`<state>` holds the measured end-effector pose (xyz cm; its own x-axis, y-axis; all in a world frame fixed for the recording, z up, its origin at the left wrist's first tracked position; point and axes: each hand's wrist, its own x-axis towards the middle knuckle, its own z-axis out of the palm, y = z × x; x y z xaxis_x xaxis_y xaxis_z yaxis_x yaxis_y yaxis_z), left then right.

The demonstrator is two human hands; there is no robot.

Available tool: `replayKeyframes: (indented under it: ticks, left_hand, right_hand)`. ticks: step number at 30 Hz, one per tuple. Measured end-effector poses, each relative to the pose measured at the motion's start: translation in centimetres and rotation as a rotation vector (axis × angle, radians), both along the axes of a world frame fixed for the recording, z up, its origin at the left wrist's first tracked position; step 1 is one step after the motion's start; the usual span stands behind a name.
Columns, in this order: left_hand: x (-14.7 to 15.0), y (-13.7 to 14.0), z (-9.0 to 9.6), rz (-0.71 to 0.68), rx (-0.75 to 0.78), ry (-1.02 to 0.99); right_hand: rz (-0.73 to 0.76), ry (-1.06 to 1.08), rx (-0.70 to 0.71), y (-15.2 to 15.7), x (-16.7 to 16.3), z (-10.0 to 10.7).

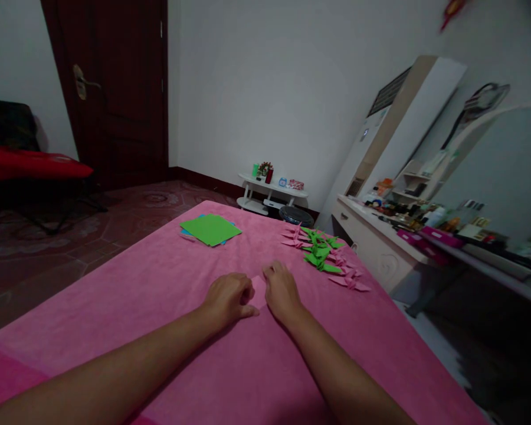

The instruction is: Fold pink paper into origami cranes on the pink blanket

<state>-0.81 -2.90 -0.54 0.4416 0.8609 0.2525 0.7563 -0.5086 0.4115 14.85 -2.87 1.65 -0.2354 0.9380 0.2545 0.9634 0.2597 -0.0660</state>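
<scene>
A small piece of pink paper [259,289] lies on the pink cloth between my hands, and its exact folds are hard to make out against the similar colour. My left hand [228,298] is at its left edge, fingers curled in and the thumb stretched along the lower side. On the other side, my right hand [283,290] bends its fingers over the upper right edge of the paper. Ahead and to the right, several folded paper cranes sit in a cluster, among them a green crane [319,257] and a pink crane [349,281].
A stack of green paper sheets [211,229], with blue showing beneath, lies at the far left of the pink-covered table [159,283]. Beyond stand a low white stand [272,188] and a dark round stool [296,215]. A dressing table [380,233] with cosmetics borders the right side.
</scene>
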Motion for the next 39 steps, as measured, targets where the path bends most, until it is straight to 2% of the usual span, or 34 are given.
replayKeyframes:
  ticks: [2,4,6,9,17,23,27,34,39]
  left_hand:
    - [0.1,0.0,-0.1,0.003,0.013,0.008]
    - [0.1,0.1,-0.3,0.011,0.044,0.018]
    - [0.1,0.2,-0.5,0.015,0.065,0.022]
    - [0.1,0.3,-0.5,0.017,0.053,0.013]
    - [-0.3,0.3,-0.1,-0.007,-0.024,-0.058]
    - [-1.3,2.1,-1.1,0.052,-0.143,-0.171]
    - [-1.8,2.9,-1.1,0.07,-0.224,-0.194]
    - [-1.0,2.4,0.1,0.2,-0.117,-0.002]
    - [-1.0,2.4,0.1,0.153,-0.083,0.065]
  right_hand:
    - [0.061,0.203,0.009,-2.3,-0.6,-0.7]
    - [0.14,0.33,-0.125,-5.0,-1.2,-1.7]
    - [0.206,0.321,-0.258,-7.5,-1.5,-2.5]
    - [0.25,0.221,-0.323,-9.3,-1.1,-2.7]
    - [0.166,0.081,-0.281,-8.4,2.0,-2.2]
    - [0.13,0.026,-0.215,-8.4,2.1,-2.5]
    - [0.129,0.019,-0.201,-8.4,2.2,-2.6]
    - [0.138,-0.03,-0.217,-8.3,1.9,-2.3]
    - [0.125,-0.029,-0.205,-8.0,2.4,-2.4]
